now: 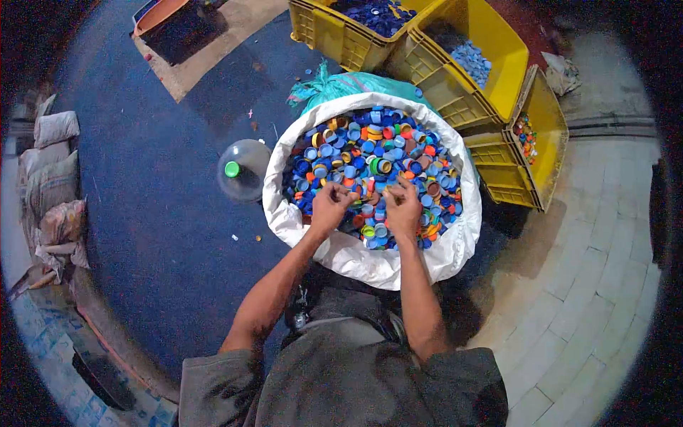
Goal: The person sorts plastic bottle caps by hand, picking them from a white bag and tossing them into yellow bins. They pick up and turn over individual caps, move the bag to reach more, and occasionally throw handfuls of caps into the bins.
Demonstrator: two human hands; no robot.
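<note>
A white sack (282, 210) stands in front of me with its rim rolled outward, full of loose plastic bottle caps (366, 146) in blue, orange, green, yellow and brown. Over the near half of the caps, my left hand (331, 208) is closed, its thumb and fingertips pinched together and turned inward. Facing it from the right, my right hand (404, 209) is also closed in a pinch. The two sets of fingertips are a short gap apart. Anything between them is too small to tell from the caps below.
Behind the white sack lies a teal sack (363, 87). Yellow crates (455, 82) with sorted caps stand behind and to the right. A clear round container (245, 183) with a green cap sits left on the dark blue floor sheet (156, 213). Filled bags (53, 178) line the far left.
</note>
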